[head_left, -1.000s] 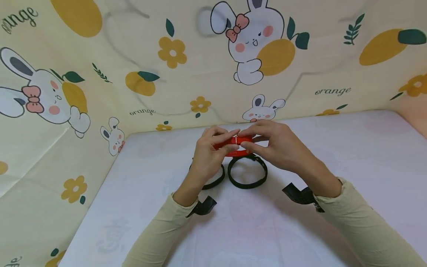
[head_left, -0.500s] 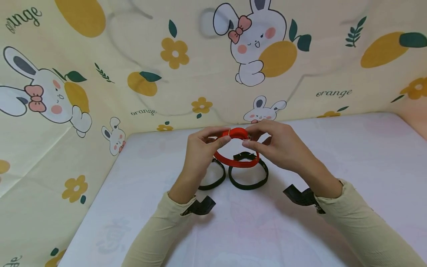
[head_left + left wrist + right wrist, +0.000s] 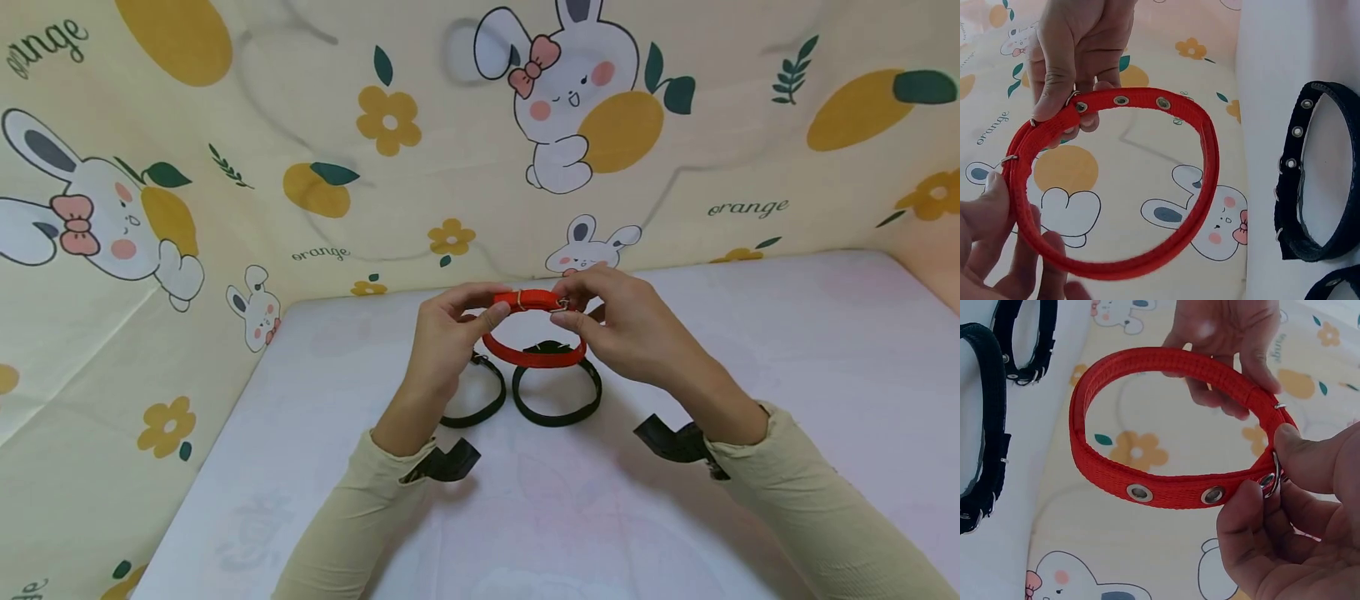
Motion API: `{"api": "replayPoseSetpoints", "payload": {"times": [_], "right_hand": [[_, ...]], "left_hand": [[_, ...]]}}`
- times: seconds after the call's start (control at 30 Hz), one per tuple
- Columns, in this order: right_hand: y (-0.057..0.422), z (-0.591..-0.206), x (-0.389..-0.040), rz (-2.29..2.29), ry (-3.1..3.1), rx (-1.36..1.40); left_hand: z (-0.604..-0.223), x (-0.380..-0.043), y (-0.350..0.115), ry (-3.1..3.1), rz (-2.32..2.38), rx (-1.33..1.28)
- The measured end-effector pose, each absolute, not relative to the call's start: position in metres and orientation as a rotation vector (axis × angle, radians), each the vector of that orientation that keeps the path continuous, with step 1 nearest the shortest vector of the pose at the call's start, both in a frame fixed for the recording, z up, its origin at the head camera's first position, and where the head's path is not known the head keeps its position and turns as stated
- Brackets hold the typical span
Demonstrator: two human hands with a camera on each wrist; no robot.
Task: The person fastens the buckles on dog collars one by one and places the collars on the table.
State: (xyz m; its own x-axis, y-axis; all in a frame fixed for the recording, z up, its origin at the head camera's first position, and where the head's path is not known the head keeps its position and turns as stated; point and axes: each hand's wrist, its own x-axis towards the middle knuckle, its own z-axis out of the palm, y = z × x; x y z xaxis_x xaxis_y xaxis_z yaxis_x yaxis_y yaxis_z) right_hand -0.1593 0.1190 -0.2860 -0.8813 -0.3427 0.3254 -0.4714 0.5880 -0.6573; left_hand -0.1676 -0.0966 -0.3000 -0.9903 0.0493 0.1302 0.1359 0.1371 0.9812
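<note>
Both hands hold a red collar [image 3: 534, 360], fastened into a ring and raised above the table. My left hand [image 3: 442, 342] pinches the band at its left, near a small metal keeper, between thumb and fingers. At the buckle, my right hand [image 3: 630, 329] grips the band with thumb and fingertips. Metal eyelets show along the red collar [image 3: 1175, 497] in the right wrist view, and a D-shaped ring sits by the right fingertips. The fingers partly cover the buckle. Below lies a black collar [image 3: 558, 419], with a second black collar [image 3: 480, 414] partly behind my left hand.
Both black collars lie closed into rings on the white table [image 3: 570, 517]. Behind the table hangs a cream cloth [image 3: 450, 100] printed with rabbits and oranges. Black straps [image 3: 670, 440] stick out from the sleeves at the wrists.
My left hand has moved left, away from the right hand. The red collar, mostly covered by fingers a second ago, now shows as an open ring. The right hand has barely shifted.
</note>
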Motion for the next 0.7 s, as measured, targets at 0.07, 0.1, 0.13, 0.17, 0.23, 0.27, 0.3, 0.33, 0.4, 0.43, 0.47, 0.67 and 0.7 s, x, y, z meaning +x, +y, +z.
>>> {"api": "replayPoseSetpoints", "payload": {"times": [0.07,0.1,0.13,0.17,0.23,0.27,0.3,0.33,0.4,0.43,0.47,0.67,0.7], "right_hand": [[0.120,-0.285,-0.160,1.166,-2.642,0.680],[0.120,-0.285,-0.160,1.164,-2.640,0.672],[0.121,-0.284,-0.160,1.161,-2.640,0.662],[0.121,-0.284,-0.161,1.161,-2.642,0.652],[0.122,-0.282,-0.161,1.175,-2.653,0.637],[0.122,-0.281,-0.161,1.186,-2.663,0.629],[0.122,-0.280,-0.161,1.190,-2.681,0.622],[0.122,-0.279,-0.161,1.195,-2.699,0.617],[0.124,-0.278,-0.161,1.213,-2.720,0.609],[0.124,-0.277,-0.161,1.219,-2.721,0.597],[0.125,-0.276,-0.161,1.227,-2.714,0.573],[0.126,-0.276,-0.161,1.302,-2.608,0.492],[0.127,-0.276,-0.162,1.306,-2.606,0.518]], "left_hand": [[-0.300,-0.167,-0.098,-2.362,-1.951,-0.250],[-0.299,-0.167,-0.099,-2.391,-1.903,-0.298],[-0.299,-0.167,-0.099,-2.412,-1.860,-0.351],[-0.299,-0.167,-0.100,-2.431,-1.811,-0.399],[-0.297,-0.167,-0.103,-2.446,-1.735,-0.475],[-0.297,-0.167,-0.104,-2.442,-1.716,-0.497],[-0.296,-0.167,-0.106,-2.425,-1.724,-0.509],[-0.295,-0.167,-0.107,-2.406,-1.739,-0.501],[-0.294,-0.167,-0.109,-2.347,-1.791,-0.465],[-0.293,-0.167,-0.110,-2.311,-1.826,-0.442],[-0.293,-0.168,-0.111,-2.266,-1.873,-0.428],[-0.293,-0.170,-0.114,-2.068,-2.053,-0.392],[-0.293,-0.171,-0.116,-2.063,-2.056,-0.391]]}}
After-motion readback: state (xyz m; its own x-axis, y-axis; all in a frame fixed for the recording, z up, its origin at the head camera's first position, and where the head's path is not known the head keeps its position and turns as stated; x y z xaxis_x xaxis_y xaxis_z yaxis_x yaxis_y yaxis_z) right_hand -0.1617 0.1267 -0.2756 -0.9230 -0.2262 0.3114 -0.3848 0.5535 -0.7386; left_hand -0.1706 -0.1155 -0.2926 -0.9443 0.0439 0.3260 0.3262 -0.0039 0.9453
